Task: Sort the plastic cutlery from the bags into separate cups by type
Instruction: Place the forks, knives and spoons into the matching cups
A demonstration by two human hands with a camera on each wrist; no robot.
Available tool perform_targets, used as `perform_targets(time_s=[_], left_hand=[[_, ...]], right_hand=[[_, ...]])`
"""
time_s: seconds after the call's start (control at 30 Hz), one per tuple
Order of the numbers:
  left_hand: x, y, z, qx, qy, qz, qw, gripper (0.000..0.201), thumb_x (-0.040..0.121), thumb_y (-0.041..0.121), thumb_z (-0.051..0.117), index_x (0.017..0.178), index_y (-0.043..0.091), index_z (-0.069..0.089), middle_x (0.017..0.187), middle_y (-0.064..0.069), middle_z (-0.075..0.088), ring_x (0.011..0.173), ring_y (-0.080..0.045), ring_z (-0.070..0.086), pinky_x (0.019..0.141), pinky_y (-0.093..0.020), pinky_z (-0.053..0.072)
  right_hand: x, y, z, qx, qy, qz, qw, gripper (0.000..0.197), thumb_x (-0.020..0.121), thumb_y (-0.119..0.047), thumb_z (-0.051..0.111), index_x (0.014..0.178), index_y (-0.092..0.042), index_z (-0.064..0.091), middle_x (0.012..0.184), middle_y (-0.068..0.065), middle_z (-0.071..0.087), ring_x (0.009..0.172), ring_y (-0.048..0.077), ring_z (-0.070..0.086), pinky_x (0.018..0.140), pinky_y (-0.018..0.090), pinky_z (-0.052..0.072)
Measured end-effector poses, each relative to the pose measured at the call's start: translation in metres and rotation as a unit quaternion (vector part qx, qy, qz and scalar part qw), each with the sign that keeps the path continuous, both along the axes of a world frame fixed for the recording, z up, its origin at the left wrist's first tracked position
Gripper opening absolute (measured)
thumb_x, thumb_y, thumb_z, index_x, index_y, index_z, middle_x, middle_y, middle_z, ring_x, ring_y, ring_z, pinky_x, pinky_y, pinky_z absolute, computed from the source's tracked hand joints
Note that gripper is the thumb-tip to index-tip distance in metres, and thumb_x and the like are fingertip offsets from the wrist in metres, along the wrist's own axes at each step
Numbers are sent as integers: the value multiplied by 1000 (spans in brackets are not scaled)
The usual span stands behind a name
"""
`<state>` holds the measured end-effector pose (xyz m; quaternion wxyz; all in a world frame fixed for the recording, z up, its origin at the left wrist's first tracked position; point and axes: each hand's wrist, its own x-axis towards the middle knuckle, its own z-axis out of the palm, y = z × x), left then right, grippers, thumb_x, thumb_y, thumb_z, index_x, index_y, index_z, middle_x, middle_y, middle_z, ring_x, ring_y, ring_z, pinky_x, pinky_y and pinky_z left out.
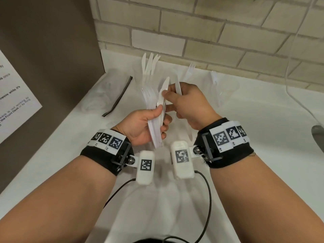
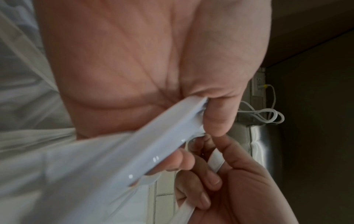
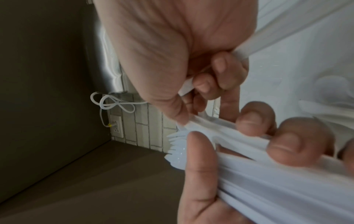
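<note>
A bundle of white plastic cutlery (image 1: 154,118) is clenched in the left hand (image 1: 142,127) at frame centre, w/ handles down by the palm, fork tines and a knife tip fanned up toward the upper centre; long axis near upright, tilted slightly. One knife (image 1: 178,87) is gripped in the right hand (image 1: 191,106), just right of the bundle; its thumb & forefinger also pinch a piece at the bundle's top. Cups (image 1: 149,74) w/ sorted pieces are seen behind.

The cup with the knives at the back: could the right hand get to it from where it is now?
Probably yes. The cup with the knives stands just beyond both hands with nothing in between. But the right hand already grips a knife and pinches another in the bundle gripped by the left hand.
</note>
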<state>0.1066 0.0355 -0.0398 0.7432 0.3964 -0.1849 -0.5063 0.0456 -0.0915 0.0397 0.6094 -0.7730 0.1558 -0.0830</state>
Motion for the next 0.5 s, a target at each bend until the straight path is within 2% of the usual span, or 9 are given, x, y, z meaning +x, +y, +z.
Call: perform_targets(time_s=[0.1, 0.2, 0.27, 0.33, 0.4, 0.43, 0.5], left_hand=[[-1, -1, 3, 13, -7, 16, 1000, 28, 89, 33, 46, 102, 16, 65, 76, -3, 51, 64, -17, 45, 64, -32, 40], [-1, -3, 2, 26, -6, 66, 997, 29, 92, 35, 46, 108, 13, 57, 76, -4, 55, 65, -18, 49, 63, -31, 45], [1, -4, 2, 39, -8, 105, 994, 31, 95, 36, 46, 109, 12, 59, 76, -5, 59, 63, -18, 52, 61, -30, 47], [2, -5, 3, 53, -20, 139, 989, 30, 95, 33, 48, 107, 10, 62, 77, -7, 62, 61, -19, 56, 58, -30, 49], [3, -4, 5, 70, -36, 164, 983, 27, 96, 28, 48, 103, 7, 64, 76, -8, 66, 60, -21, 62, 56, -28, 51], [3, -3, 5, 77, -42, 171, 981, 26, 97, 27, 48, 102, 7, 64, 77, -8, 68, 61, -21, 64, 56, -28, 52], [6, 1, 6, 91, -49, 179, 978, 27, 97, 28, 47, 104, 7, 64, 88, -10, 72, 69, -24, 68, 64, -32, 53]], right_hand=[[2, -2, -3, -12, -2, 2, 1000, 16, 94, -19, 57, 79, -14, 54, 72, 0, 62, 62, 16, 66, 38, 18, 34], [4, -4, -5, 6, -2, -9, 1000, 13, 98, -18, 48, 89, -11, 54, 81, 7, 64, 45, 5, 57, 41, 21, 34], [6, -5, -8, 13, -10, -21, 1000, 13, 99, -16, 45, 88, -11, 50, 83, 10, 61, 40, 2, 51, 42, 22, 35], [8, -4, -11, 21, -20, -33, 999, 13, 100, -15, 43, 90, -12, 50, 78, 8, 58, 40, 4, 49, 43, 22, 37], [9, -3, -15, 37, -25, -33, 998, 15, 101, -14, 41, 104, -11, 55, 74, 4, 57, 43, 5, 50, 44, 22, 39], [10, -2, -16, 48, -24, -28, 998, 17, 101, -13, 41, 107, -11, 56, 73, 2, 57, 45, 6, 50, 43, 21, 39], [12, -2, -17, 64, -20, -17, 998, 17, 101, -13, 40, 103, -12, 56, 74, 2, 59, 54, 11, 49, 44, 22, 38]])
